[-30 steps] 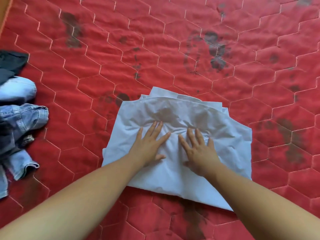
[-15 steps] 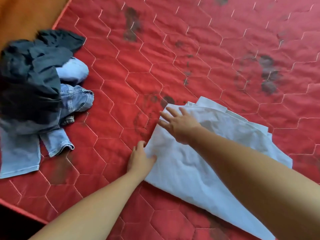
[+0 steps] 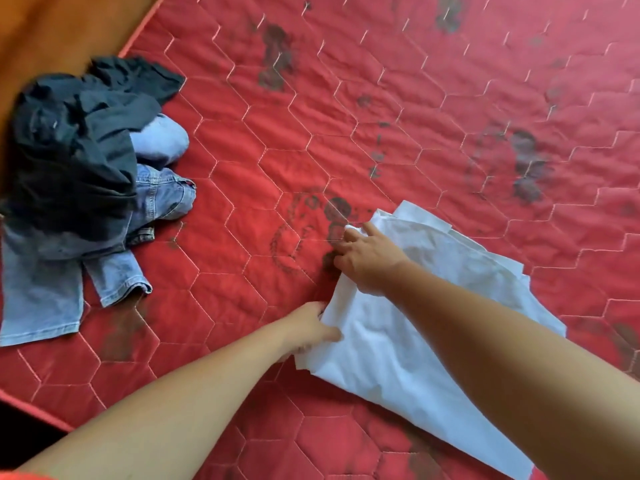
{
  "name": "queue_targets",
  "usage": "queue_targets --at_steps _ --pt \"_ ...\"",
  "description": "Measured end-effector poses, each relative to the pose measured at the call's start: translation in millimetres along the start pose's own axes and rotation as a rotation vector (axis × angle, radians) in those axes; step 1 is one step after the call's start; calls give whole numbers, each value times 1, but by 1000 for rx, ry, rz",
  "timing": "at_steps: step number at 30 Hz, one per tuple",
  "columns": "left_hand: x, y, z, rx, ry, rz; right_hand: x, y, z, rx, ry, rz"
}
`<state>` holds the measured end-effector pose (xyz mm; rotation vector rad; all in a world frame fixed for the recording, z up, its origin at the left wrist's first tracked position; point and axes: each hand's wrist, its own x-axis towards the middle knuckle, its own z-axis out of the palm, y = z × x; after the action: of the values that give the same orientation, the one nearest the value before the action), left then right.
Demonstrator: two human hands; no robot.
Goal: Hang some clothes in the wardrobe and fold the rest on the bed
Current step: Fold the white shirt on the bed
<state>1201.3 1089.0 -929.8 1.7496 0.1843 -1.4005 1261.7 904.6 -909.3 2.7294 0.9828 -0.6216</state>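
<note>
A folded white garment (image 3: 398,348) lies on the red quilted bed (image 3: 381,116), right of centre. My left hand (image 3: 308,329) grips its near left edge, fingers tucked under the cloth. Farther along that same edge, my right hand (image 3: 367,259) pinches the fabric with curled fingers, its arm crossing over the garment. At the left edge of the bed sits a heap of unfolded clothes: a dark grey garment (image 3: 76,143) on top of light blue jeans (image 3: 114,271).
The bed's left edge meets an orange-brown floor (image 3: 52,29) at the upper left. A dark gap (image 3: 20,431) shows below the bed's near left corner. The red cover has dark stains across its middle and right.
Both hands left the middle of the white garment and moved to its left edge, where they now grasp the cloth. The view swung left, bringing the clothes heap into sight.
</note>
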Motion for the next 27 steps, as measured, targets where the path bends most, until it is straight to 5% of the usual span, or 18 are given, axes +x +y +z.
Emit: queue_targets --at_steps 13,20,24,27 --pt "-10 87 215 161 -242 101 -235 54 50 -33 195 281" --pt "27 74 322 290 -266 99 -324 49 142 50 16 515" --pt "37 61 338 491 -199 134 -335 37 174 269 -50 594" --pt "42 54 336 580 -71 125 -322 29 176 709 81 923"
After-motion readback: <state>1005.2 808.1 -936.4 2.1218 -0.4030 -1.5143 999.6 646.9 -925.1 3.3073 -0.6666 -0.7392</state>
